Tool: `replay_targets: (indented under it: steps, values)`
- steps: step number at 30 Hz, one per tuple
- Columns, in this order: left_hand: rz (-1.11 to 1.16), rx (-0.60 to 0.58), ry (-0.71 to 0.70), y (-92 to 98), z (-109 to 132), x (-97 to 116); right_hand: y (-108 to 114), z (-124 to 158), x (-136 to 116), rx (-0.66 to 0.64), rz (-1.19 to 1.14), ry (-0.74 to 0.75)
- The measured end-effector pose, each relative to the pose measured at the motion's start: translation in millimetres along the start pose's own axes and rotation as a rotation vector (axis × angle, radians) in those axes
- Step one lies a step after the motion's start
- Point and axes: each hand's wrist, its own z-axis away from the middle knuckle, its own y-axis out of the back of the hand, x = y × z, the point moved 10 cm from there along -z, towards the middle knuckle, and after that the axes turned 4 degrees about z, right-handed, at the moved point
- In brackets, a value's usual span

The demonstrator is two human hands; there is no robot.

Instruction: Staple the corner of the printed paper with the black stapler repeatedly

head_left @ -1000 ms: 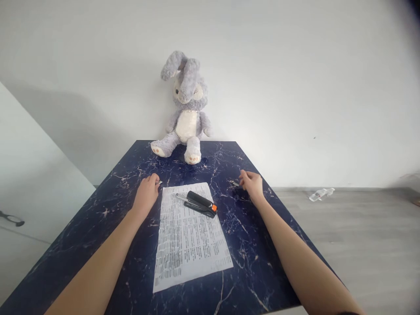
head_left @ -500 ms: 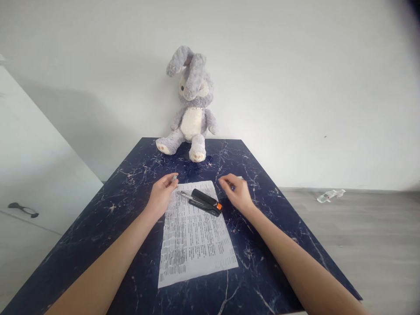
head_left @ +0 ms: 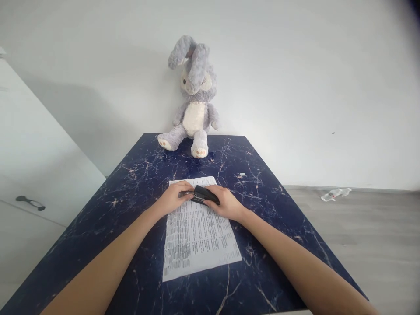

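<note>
Your right hand (head_left: 229, 204) grips the black stapler (head_left: 204, 193), over the upper part of the printed paper (head_left: 201, 245) on the tabletop (head_left: 262, 271). Your left hand (head_left: 172, 197) has its fingers pinched around the stapler's narrow protruding end.

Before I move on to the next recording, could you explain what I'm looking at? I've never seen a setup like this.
There is no machine here: a person works bare-handed, filmed by a camera worn on their head, looking forward and down. The right hand holds a black stapler over a printed sheet. The left hand is at the stapler's other end; whether it grips is hard to tell. The sheet lies on a dark blue marbled table. A grey plush rabbit sits at the far edge, and a small pale piece lies to the sheet's right.
</note>
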Motion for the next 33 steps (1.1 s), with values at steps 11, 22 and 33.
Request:
replay_targets:
  steps: [11,22,33]
  values:
    - [0.049,-0.076,0.024,-4.7,0,-1,-3,1,5,0.007,-0.02,0.028]
    - [-0.008,-0.048,-0.002,0.7,1,-5,4,1,8,0.022,-0.014,0.015]
    - [-0.019,0.169,-0.038,19.5,6,-1,6,1,11,0.014,-0.026,0.002]
